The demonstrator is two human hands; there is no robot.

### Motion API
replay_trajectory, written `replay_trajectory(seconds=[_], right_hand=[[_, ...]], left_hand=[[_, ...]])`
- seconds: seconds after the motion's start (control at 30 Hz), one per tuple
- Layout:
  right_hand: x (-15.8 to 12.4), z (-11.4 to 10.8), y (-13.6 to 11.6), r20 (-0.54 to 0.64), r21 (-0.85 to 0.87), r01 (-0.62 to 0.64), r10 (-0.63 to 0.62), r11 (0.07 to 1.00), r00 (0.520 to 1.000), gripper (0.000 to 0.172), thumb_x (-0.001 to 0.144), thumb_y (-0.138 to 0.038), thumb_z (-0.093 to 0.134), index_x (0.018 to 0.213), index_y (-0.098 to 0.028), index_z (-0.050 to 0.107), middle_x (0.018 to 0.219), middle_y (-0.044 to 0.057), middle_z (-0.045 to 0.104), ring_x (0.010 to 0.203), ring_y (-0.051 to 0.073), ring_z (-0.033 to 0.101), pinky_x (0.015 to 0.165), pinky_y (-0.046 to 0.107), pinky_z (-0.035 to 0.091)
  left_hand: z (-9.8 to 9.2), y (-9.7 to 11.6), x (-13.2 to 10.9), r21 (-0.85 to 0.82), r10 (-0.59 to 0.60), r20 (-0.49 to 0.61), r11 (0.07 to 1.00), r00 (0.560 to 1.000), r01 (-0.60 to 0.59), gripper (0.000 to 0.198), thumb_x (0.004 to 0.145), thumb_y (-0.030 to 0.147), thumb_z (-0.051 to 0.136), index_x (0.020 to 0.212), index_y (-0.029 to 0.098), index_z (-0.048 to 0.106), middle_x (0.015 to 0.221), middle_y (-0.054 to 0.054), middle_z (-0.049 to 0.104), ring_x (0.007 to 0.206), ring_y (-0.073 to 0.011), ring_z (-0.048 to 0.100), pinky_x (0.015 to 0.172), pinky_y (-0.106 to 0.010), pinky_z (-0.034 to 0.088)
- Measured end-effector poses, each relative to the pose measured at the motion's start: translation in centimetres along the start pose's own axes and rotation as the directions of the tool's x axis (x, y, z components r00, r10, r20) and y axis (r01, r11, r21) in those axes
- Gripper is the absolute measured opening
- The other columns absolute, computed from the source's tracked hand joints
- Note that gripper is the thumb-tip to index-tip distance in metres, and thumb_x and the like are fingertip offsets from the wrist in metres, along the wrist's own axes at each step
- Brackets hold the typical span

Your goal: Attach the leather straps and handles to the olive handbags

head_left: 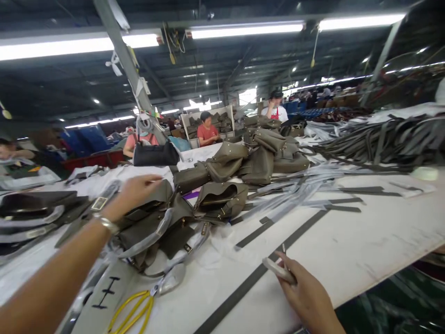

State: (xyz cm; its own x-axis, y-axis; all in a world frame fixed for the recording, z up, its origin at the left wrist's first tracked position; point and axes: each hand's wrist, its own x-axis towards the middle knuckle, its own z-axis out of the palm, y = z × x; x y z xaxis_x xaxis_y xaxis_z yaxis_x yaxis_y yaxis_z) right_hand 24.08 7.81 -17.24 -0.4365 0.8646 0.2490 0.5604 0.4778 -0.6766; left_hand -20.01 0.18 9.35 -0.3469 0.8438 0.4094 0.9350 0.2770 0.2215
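Note:
My left hand [139, 192] reaches over an olive-grey handbag [149, 232], fingers stretched out and slightly blurred. Whether it touches the bag I cannot tell. The bag's strap is wrapped in clear plastic. My right hand [302, 283] is closed around a small whitish piece [280, 270], and a thin metal-tipped tool [283, 248] sticks up between the fingers; its kind is unclear. Just under that hand, a long flat dark strap [239, 294] runs diagonally across the white table [347, 241]. Another olive-grey handbag [222, 199] gapes open beyond the first one.
Yellow-handled scissors [134, 311] lie at the near edge. More bags [257, 164] are heaped mid-table, beside plastic-wrapped strips [295, 192]. A pile of dark straps [389, 139] fills the far right. A black bag [156, 154] and several people are farther back.

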Motion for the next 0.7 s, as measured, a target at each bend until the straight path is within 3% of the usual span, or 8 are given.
replay_trajectory(seconds=[0.13,0.23,0.33,0.47,0.6,0.7], right_hand=[[0.0,0.6,2.3,0.028,-0.134,0.067,-0.064,0.989,0.998,0.047,0.086,-0.022,0.047,0.131,-0.027,0.058,0.118,0.003,0.07,0.102,0.021,0.068,0.084,0.033,0.057],[-0.5,0.1,4.4,0.005,-0.235,0.091,-0.093,0.968,0.996,0.046,0.087,-0.022,0.046,0.131,-0.024,0.059,0.118,0.006,0.069,0.105,0.024,0.067,0.088,0.037,0.057],[-0.2,-0.8,6.7,-0.074,-0.334,0.056,-0.085,0.941,0.994,0.044,0.091,-0.026,0.044,0.132,-0.019,0.058,0.116,0.01,0.069,0.103,0.028,0.066,0.088,0.043,0.056],[1.6,-1.8,8.6,-0.122,-0.414,0.024,-0.082,0.91,0.989,0.044,0.094,-0.034,0.045,0.13,-0.014,0.059,0.114,0.014,0.068,0.101,0.031,0.065,0.086,0.047,0.055],[2.9,-1.8,8.3,-0.1,-0.468,0.073,-0.135,0.881,0.986,0.039,0.094,-0.032,0.047,0.124,-0.012,0.063,0.112,0.014,0.068,0.1,0.031,0.063,0.087,0.047,0.053],[2.8,-1.7,7.7,-0.126,-0.47,0.087,-0.165,0.878,0.978,0.035,0.094,-0.03,0.048,0.119,-0.014,0.066,0.112,0.013,0.068,0.101,0.03,0.063,0.088,0.046,0.053]], left_hand=[[12.8,6.2,2.2,-0.162,0.179,0.241,0.976,0.954,-0.143,0.032,0.077,0.029,0.064,0.107,0.022,0.073,0.119,-0.004,0.072,0.113,-0.0243,0.062,0.104,-0.032,0.042],[18.4,9.0,2.9,-0.274,0.193,0.338,0.956,0.921,-0.1,0.027,0.085,0.038,0.056,0.086,0.019,0.075,0.098,-0.007,0.076,0.099,-0.0245,0.067,0.095,-0.033,0.046],[21.1,10.5,2.4,-0.393,0.154,0.397,0.919,0.905,0.016,0.046,0.088,0.055,0.049,0.072,0.018,0.071,0.077,-0.006,0.074,0.082,-0.0241,0.067,0.083,-0.032,0.049],[23.0,12.2,2.1,-0.576,0.031,0.386,0.788,0.922,0.215,0.048,0.078,0.064,0.062,0.092,0.019,0.072,0.096,-0.006,0.074,0.097,-0.0259,0.065,0.086,-0.03,0.048],[24.3,14.0,5.4,-0.722,-0.182,0.448,0.504,0.875,0.474,0.062,0.088,0.069,0.043,0.097,0.013,0.069,0.098,-0.014,0.072,0.094,-0.027,0.066,0.078,-0.035,0.053],[24.8,15.4,8.4,-0.802,-0.295,0.483,0.229,0.825,0.551,0.044,0.095,0.05,0.051,0.113,0.012,0.062,0.112,-0.014,0.066,0.097,-0.0235,0.065,0.081,-0.039,0.055]])
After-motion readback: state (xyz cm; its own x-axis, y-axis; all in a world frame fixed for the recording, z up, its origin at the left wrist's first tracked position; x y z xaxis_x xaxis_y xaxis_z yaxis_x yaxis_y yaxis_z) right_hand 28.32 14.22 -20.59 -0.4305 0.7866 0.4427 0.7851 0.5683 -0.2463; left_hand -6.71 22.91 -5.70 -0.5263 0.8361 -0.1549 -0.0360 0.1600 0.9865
